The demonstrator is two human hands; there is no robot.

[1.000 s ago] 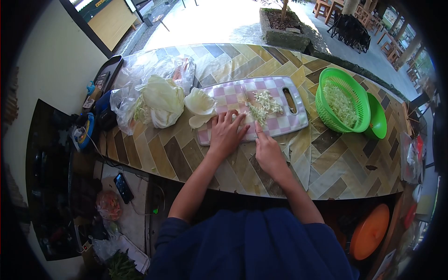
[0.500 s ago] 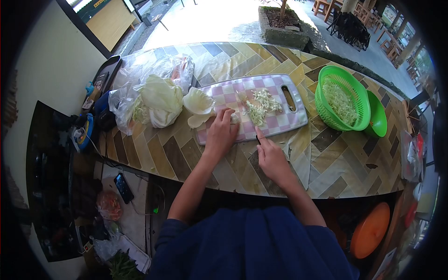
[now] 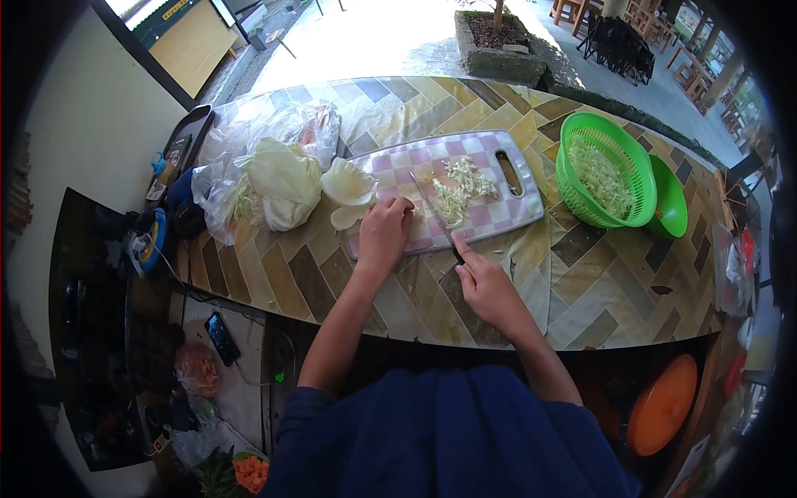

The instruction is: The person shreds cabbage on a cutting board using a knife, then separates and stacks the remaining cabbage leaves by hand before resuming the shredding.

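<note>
A pink-and-white checked cutting board lies on the table. My left hand is closed at its left part, fingers curled over a small piece of cabbage that they mostly hide. My right hand grips a knife, its forefinger along the top. The blade points away from me, between the left fingertips and a heap of shredded cabbage. Loose cabbage leaves rest at the board's left edge. Beside them is a larger cabbage.
Clear plastic bags lie behind and left of the cabbage. A green colander with shredded cabbage stands at the right, against a green bowl. Below left are a phone and chopped orange pieces. An orange lid is below right.
My right hand has drawn slightly back toward me, and more of the knife blade shows. My left hand stays over the cabbage piece. The view has shifted slightly, showing the orange pieces below.
</note>
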